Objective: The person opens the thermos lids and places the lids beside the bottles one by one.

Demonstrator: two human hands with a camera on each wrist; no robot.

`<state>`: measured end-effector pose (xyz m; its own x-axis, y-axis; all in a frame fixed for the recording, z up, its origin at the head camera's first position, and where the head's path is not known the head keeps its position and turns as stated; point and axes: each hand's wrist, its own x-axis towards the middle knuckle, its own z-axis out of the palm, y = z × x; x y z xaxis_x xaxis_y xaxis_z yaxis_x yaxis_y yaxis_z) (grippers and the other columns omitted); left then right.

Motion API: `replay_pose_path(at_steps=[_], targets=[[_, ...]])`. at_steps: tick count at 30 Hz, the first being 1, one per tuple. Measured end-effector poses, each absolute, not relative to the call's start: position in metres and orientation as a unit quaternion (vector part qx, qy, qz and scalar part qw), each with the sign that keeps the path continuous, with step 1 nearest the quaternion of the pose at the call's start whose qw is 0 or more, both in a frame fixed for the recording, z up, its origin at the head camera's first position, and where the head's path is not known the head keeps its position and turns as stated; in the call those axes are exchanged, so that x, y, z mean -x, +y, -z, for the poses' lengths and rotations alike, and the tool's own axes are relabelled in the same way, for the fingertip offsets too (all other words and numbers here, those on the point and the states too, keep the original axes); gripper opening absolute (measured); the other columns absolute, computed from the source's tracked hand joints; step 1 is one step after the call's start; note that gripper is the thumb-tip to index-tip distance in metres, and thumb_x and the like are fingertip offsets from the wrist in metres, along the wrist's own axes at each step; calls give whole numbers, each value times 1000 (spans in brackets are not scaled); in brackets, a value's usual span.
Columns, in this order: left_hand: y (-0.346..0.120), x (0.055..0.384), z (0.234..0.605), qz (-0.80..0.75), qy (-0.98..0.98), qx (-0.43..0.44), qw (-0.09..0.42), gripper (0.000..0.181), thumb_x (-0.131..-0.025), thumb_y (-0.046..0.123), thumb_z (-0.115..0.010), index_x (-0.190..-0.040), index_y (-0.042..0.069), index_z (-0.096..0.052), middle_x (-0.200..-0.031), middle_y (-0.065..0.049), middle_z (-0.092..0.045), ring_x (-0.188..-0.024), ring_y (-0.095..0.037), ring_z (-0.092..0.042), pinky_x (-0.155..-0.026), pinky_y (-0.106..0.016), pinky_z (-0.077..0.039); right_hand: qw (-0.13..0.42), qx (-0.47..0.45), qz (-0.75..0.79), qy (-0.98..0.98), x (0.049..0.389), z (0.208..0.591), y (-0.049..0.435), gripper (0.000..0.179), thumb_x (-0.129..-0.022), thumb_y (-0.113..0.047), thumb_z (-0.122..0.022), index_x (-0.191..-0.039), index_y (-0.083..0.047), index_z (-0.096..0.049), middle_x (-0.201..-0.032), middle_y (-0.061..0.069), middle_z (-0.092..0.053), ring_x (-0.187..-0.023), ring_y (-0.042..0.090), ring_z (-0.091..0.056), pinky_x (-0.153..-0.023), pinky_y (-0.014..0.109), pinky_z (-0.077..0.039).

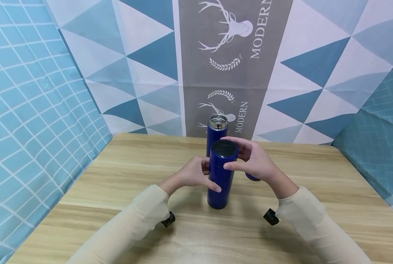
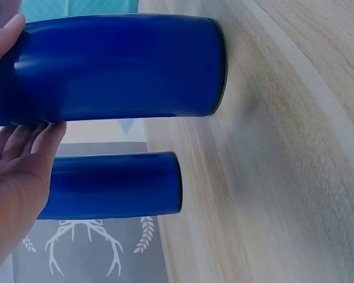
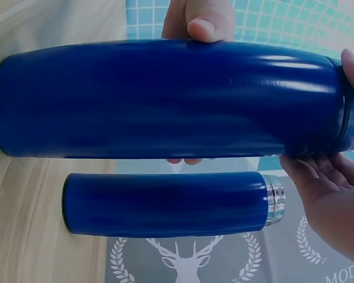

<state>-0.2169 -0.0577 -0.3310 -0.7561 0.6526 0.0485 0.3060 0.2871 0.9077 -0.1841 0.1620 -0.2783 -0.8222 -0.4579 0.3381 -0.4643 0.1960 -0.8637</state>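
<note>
A blue thermos bottle [image 1: 220, 185] with a dark-topped lid [image 1: 225, 148] stands nearly upright between my two hands. My left hand [image 1: 194, 174] grips its body from the left, thumb across the near side. At the top, my right hand [image 1: 254, 157] holds the lid from the right, as the right wrist view also shows at the seam. Whether the base touches the table cannot be told. Just behind stands a second blue bottle [image 1: 212, 137] with no lid, its bare steel mouth [image 3: 275, 200] showing. Part of a small blue object [image 1: 252, 178] peeks out beneath my right hand, mostly hidden.
The wooden table [image 1: 133, 150] ends at a patterned cloth wall [image 1: 150, 73] close behind the second bottle. A blue checked cloth [image 1: 34, 102] borders the left side. Black wrist devices [image 1: 271, 217] hang under both sleeves.
</note>
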Motion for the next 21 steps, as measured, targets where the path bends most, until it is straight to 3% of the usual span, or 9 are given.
replay_pose_path(at_steps=[21], targets=[[-60,219,334,-497,795,-305,168,62,-67,14,-86,-122,5,-60,-120,-9,-69,-109,-19,-67,-100,-33,-52,-21,-360,-555,-750,198,283,167,65,-82,-13,-75,-138,3,-45,-134,27,-55,-110,4,-65,-94,22,-54]])
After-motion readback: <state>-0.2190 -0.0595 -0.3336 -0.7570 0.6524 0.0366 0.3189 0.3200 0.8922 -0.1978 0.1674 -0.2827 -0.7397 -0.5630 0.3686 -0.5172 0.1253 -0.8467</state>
